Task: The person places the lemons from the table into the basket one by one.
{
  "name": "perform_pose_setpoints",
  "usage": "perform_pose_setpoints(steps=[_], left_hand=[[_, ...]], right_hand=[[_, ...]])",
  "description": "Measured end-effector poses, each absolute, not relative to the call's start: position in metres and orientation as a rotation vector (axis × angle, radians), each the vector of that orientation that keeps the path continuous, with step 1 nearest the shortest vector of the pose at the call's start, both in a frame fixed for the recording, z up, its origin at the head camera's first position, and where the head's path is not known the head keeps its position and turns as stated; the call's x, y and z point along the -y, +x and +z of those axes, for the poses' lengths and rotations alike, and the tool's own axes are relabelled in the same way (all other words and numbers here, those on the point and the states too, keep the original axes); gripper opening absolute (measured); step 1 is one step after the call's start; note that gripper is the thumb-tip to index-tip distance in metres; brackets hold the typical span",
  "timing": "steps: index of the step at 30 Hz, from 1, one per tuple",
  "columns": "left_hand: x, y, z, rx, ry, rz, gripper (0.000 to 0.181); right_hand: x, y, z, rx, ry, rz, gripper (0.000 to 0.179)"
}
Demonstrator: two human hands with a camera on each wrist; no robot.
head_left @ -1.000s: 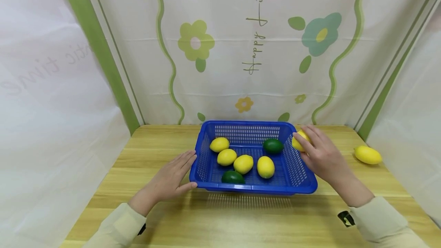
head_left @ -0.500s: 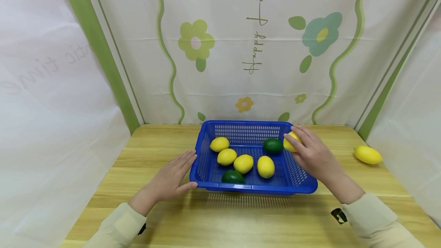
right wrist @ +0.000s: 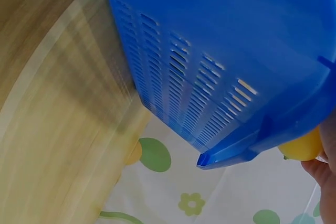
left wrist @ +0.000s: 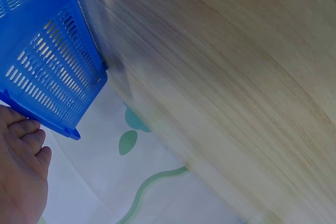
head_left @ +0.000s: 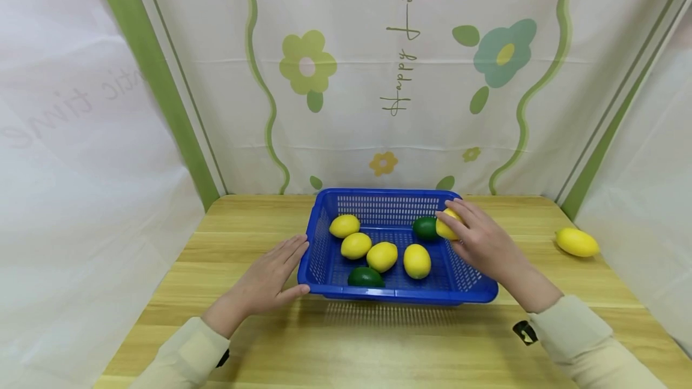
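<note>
A blue plastic basket [head_left: 389, 296] holds several yellow lemons, one of them a lemon [head_left: 417, 262] near its front right, and two dark green fruits. One green fruit [head_left: 366, 277] lies by the front wall, the other green fruit [head_left: 424, 228] at the right. My right hand [head_left: 481, 242] holds a lemon [head_left: 448, 225] between fingers and thumb, over the basket's right side. In the right wrist view that lemon [right wrist: 303, 146] shows beyond the rim. With fingers straight, my left hand [head_left: 270, 281] rests against the basket's left rim; the left wrist view shows its fingertips at the rim.
Another yellow lemon [head_left: 576, 242] lies on the wooden table [head_left: 389, 353] to the right of the basket. A white curtain [head_left: 346, 131] printed with flowers and lettering hangs behind the table, and pale cloth stands at both sides.
My right hand has moved left with the lemon, from outside the basket's right rim to over its inside, partly covering the right green fruit. My left hand and the basket have stayed put.
</note>
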State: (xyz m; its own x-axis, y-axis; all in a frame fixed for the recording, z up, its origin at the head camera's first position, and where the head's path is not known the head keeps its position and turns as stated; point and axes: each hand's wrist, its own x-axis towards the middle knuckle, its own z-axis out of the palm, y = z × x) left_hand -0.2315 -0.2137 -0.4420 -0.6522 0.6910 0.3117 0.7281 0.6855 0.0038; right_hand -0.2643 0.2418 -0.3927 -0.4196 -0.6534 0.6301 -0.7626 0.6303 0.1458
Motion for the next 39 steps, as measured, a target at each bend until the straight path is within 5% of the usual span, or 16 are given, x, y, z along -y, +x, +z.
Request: perform_pose_setpoints(steps=[39], left_hand=[[0.214, -0.232, -0.442, 2.599, -1.137, -0.196, 0.079]], right_hand=[[-0.229, -0.269, -0.396, 2.531, 1.168, 0.161, 0.062]])
